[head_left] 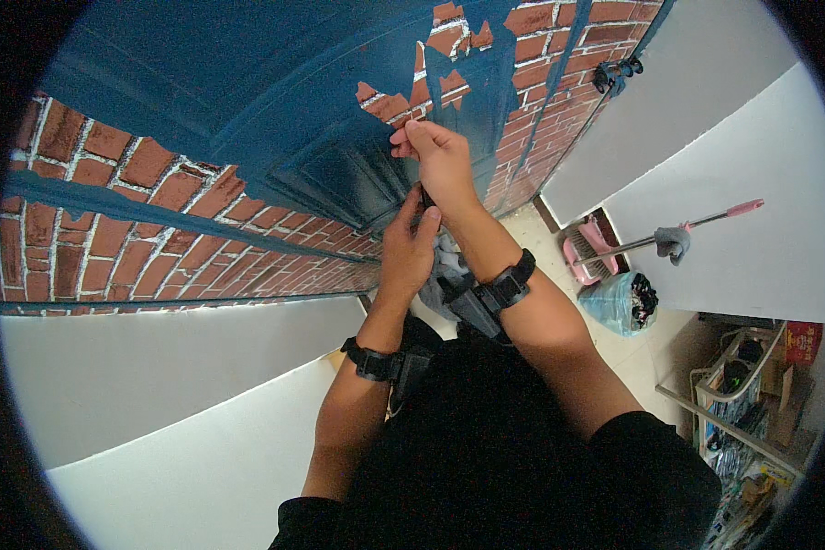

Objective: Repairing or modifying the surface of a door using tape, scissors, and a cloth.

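Note:
In front of me stands a dark blue panelled door (339,174), with torn patches of red brick-pattern covering (449,37) on it. My right hand (447,170) is raised against the door, thumb and fingers pinched together just below the lowest torn patch. What the pinch holds, if anything, cannot be made out. Lower down, my left hand (407,252) is closed near the door, close under the right wrist. A narrow dark thing (424,196) shows between its thumb and fingers; its kind is unclear.
White walls flank the door. To the right are a pink dustpan (588,249), a long handle with a pink grip (742,208) and a grey cloth (673,244), and a bagged bin (619,304). A metal rack (733,426) with packed items stands nearer. Hooks (617,73) hang at the upper right.

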Demonstrator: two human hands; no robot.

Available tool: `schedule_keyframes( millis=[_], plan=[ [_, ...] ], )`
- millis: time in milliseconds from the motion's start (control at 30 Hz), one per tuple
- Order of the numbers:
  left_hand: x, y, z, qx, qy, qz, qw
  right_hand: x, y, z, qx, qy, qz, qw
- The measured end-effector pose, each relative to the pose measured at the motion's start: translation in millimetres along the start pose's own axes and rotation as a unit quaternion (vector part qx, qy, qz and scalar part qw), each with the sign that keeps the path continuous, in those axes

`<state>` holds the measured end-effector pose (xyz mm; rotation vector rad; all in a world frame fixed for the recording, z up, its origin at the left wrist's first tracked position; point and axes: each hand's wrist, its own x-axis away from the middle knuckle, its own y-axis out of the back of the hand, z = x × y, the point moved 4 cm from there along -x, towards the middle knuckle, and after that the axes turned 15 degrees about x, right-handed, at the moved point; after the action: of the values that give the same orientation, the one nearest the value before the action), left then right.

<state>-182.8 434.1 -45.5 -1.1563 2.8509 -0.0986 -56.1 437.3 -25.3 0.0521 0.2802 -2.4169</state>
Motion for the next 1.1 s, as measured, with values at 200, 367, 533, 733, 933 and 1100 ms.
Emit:
schedule_keyframes(
  millis=[200, 367, 533, 733, 933, 1100],
  plan=[
    [5, -4, -9, 0.004, 0.038, -0.005, 0.999, 2, 0, 2, 0.009, 0.005, -0.021, 1.0],
    [5, -1, -2, 0.018, 0.027, -0.001, 0.999, 1, 1, 1, 0.048, 0.014, -0.028, 0.998],
    [5, -1, 2, 0.019, 0.026, -0.003, 0.999, 1, 2, 3, 0.049, 0.003, -0.028, 0.998],
    [7, -1, -7, 0.0, 0.021, -0.005, 1.0, 3, 2, 3, 0.077, -0.003, -0.032, 0.996],
    [13, 13, 10, -0.008, 0.031, 0.001, 0.999, 4, 9, -15, 0.006, 0.007, -0.027, 1.0],
    [25, 29, 12, -0.002, -0.002, 0.0, 1.0, 8, 11, 4, 0.186, 0.147, -0.157, 0.959]
  ],
)
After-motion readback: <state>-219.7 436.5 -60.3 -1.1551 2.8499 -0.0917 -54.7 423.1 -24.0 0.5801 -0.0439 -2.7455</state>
